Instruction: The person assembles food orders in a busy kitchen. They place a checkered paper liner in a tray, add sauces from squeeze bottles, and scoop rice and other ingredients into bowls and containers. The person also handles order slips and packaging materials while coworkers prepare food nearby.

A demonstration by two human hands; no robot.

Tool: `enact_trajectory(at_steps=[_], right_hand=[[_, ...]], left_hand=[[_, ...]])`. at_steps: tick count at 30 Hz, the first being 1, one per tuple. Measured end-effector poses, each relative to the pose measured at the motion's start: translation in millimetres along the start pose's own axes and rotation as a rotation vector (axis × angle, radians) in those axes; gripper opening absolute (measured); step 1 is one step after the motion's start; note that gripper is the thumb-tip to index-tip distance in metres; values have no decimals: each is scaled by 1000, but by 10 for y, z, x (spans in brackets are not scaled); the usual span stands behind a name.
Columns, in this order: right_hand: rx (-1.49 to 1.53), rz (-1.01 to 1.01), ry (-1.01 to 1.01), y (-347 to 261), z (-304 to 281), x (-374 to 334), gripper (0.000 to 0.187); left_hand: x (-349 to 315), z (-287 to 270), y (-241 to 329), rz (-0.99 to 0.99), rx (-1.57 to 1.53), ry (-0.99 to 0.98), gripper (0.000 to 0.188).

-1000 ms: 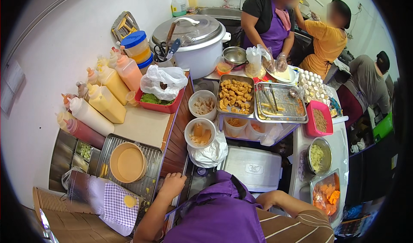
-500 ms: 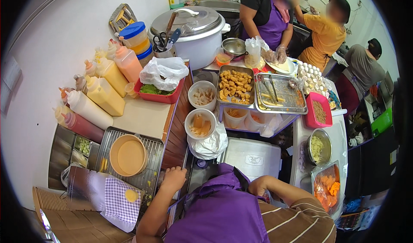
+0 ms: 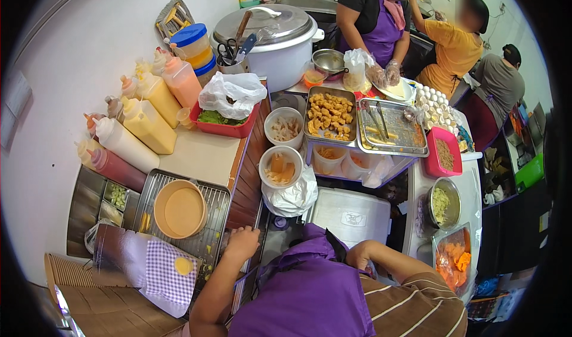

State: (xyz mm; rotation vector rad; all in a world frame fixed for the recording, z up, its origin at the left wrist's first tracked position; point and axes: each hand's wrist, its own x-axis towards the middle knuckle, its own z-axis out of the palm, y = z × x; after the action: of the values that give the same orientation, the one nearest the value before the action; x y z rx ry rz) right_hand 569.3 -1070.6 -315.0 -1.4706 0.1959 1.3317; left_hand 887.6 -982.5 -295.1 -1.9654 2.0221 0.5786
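My left hand (image 3: 243, 241) rests at the counter's edge, its fingers curled and nothing visible in them. Just left of it is a wire rack over a tray (image 3: 221, 209), on which stands a round brown paper bowl (image 3: 180, 209) with nothing in it. A purple checked paper sheet (image 3: 168, 271) with a round yellow spot (image 3: 183, 266) lies at the tray's near end. My right hand (image 3: 358, 256) is bent back against my body by the purple apron (image 3: 304, 295), its fingers hidden. A white lidded cooler (image 3: 351, 215) sits in front of me.
Squeeze bottles (image 3: 149, 125) line the left wall, beside a red basin of greens (image 3: 221, 122). Tubs, a tray of fried pieces (image 3: 329, 116) and a rack with tongs (image 3: 393, 125) stand ahead. A gloved co-worker (image 3: 381, 21) handles a plate beyond; two more people stand behind.
The whole view has shifted slightly. My hands keep their places. The co-worker's gloved hands have moved a little over the plate.
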Motion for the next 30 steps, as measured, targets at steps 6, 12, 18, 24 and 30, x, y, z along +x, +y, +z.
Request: enact_trajectory(at_steps=[6,12,18,24,30], right_hand=[[-35,30,-45,169,29,137,32],[6,25,-38,198,59,134,32],[-40,34,-23,173,93,128,32],[-178,-105,-31,281,100,211,29],[-85,19,-71,178,59,184,28]], left_hand=[[-15,-49,14,-4,14,-5,32],[-30,-4,-9,-7,11,8,32],[-31,-7,-4,-9,-1,-26,33],[-50,-43,17,-15,-5,-40,34],[-42,-37,17,15,9,-33,35]])
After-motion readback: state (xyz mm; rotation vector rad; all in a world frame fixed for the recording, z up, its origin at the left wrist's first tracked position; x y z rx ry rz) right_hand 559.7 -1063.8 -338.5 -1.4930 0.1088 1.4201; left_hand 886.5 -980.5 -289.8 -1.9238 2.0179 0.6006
